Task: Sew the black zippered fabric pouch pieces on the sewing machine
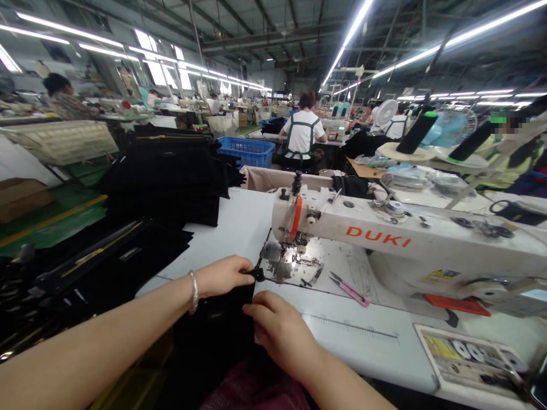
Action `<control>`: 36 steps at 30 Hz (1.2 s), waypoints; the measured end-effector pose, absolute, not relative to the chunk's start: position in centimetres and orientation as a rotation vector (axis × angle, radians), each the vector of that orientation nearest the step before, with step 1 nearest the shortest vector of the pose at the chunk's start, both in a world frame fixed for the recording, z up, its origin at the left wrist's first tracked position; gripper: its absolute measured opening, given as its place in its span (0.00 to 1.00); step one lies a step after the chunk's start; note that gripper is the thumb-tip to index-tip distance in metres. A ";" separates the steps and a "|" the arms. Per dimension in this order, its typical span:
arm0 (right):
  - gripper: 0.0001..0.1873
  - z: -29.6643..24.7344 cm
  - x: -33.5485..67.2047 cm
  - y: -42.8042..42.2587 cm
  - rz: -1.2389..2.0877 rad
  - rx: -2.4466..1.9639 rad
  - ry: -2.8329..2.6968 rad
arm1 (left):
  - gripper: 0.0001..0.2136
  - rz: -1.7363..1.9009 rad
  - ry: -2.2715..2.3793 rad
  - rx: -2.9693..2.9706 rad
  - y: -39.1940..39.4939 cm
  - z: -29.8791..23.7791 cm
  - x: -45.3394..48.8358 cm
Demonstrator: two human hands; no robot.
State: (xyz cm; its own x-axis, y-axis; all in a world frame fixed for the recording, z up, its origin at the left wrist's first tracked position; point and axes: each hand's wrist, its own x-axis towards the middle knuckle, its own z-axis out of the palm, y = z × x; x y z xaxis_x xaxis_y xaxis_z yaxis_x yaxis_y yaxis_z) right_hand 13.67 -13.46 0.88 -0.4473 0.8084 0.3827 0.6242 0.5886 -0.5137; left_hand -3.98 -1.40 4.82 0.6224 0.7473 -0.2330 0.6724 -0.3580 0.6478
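While the black cloth (pixel 233 303) lies beneath and between the two hands, its far tip is at the left hand (pixel 228 274), whose thumb and fingers are closed in a pinch on it. The right hand (pixel 282 330) is half curled at the cloth's right edge, nearer the person; whether it grips or only rests there cannot be told. The cloth's long axis seems to run from the left fingertips back toward the person, though much is hidden. The metal plate (pixel 280 273) of the sewing machine (pixel 333 222) lies just beyond and right of the left hand, the nearer one; pink snips (pixel 358 296) lie farther right.
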 end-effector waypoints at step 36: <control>0.15 -1.2 19.3 -7.1 -0.170 -1.217 -2.335 | 0.15 0.454 0.659 2.627 2.6 -0.8 0.2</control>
State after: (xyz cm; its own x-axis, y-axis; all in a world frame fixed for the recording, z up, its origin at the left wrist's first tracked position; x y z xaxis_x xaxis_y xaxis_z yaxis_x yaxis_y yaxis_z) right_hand 19.27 -7.13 -1.23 -0.4771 0.7348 0.4821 0.7970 0.5929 -0.1149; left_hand 0.23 2.64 -0.76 0.8368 0.5050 0.2116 0.3774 -0.8120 0.4452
